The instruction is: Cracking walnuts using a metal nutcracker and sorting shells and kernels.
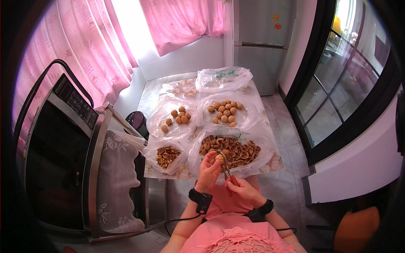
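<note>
My left hand (pixel 210 169) holds a walnut (pixel 220 158) between thumb and fingers, over the front edge of a plastic bag with walnut shells (pixel 243 153). My right hand (pixel 243 189) grips the red handles of a metal nutcracker (pixel 227 170), whose jaws are at the walnut. How tightly the jaws press on it I cannot tell. Left of the shells, a smaller bag holds shelled walnut kernels (pixel 167 156). Farther back, whole walnuts (pixel 225 110) lie on one spread bag and several more walnuts (pixel 181 117) on another.
A crumpled plastic bag (pixel 224 79) lies at the far end of the covered table (pixel 273 163). To the left stands a microwave oven (pixel 57 158) on a metal rack, near a dark round container (pixel 137 121). A refrigerator (pixel 261 66) and a glass door (pixel 335 82) stand beyond, with an orange seat (pixel 357 231) at lower right.
</note>
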Demonstrator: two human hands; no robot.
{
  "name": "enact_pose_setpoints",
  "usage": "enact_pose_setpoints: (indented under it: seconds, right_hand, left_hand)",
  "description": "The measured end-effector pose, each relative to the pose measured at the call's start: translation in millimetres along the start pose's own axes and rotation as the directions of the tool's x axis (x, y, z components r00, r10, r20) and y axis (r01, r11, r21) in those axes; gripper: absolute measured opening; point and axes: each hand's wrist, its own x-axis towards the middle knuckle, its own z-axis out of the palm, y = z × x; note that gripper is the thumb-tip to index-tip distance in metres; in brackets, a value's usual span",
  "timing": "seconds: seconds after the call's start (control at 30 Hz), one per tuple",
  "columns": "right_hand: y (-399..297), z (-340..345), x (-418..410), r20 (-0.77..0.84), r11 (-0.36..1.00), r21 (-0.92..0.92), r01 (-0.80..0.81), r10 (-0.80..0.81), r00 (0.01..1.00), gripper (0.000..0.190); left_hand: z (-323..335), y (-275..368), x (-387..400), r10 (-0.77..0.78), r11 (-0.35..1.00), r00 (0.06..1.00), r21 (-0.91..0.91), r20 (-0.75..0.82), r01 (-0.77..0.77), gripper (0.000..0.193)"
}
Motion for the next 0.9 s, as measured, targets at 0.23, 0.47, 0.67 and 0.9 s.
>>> enact_pose_setpoints:
  seconds: [0.23,0.47,0.67,0.9]
  right_hand:
    - [-2,5,0,-0.049,1.000,-0.012,-0.017,0.016,0.999,0.015]
    - [-6,6,1,-0.083,0.999,-0.026,-0.027,0.025,0.996,0.015]
    - [-7,15,-2,-0.234,0.999,0.012,-0.031,0.033,0.972,0.016]
    - [-9,11,-1,-0.153,0.997,0.053,-0.060,0.067,0.986,0.021]
  left_hand:
    - [-2,-1,2,-0.011,1.000,1.000,-0.029,-0.015,0.011,0.040]
    - [-4,-2,2,-0.012,1.000,0.999,-0.024,-0.030,0.011,0.039]
    - [-4,-3,2,-0.021,0.999,0.999,-0.038,-0.044,0.020,0.039]
    - [-4,-4,2,-0.028,0.999,0.999,-0.035,-0.040,0.027,0.040]
